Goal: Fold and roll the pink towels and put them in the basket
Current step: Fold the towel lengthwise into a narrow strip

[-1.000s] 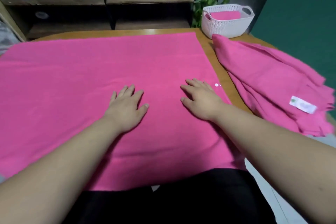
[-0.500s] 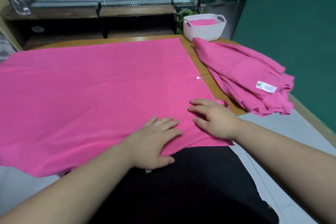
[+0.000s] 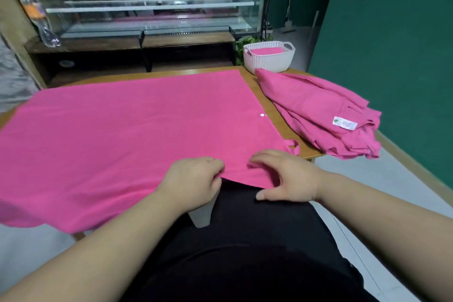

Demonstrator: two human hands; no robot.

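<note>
A large pink towel [image 3: 127, 130] lies spread flat over the wooden table [image 3: 282, 115]. At its near edge my left hand [image 3: 193, 179] pinches the hem between thumb and fingers. Just to the right, my right hand [image 3: 282, 176] has its fingers curled over the same hem near the towel's near right corner, thumb underneath. A heap of more pink towels [image 3: 318, 113] with a white label lies on the table's right side. Behind it stands a white woven basket [image 3: 269, 62] with one pink rolled towel [image 3: 266, 51] inside.
A glass display case [image 3: 147, 7] on a dark wooden bench stands behind the table. A plastic bottle [image 3: 39, 17] sits at the far left. A green wall [image 3: 392, 44] runs close along the right. A green plant [image 3: 245, 43] is beside the basket.
Both hands slid back from the middle of the towel to its near edge and closed on the hem. The view pulled back, away from the table.
</note>
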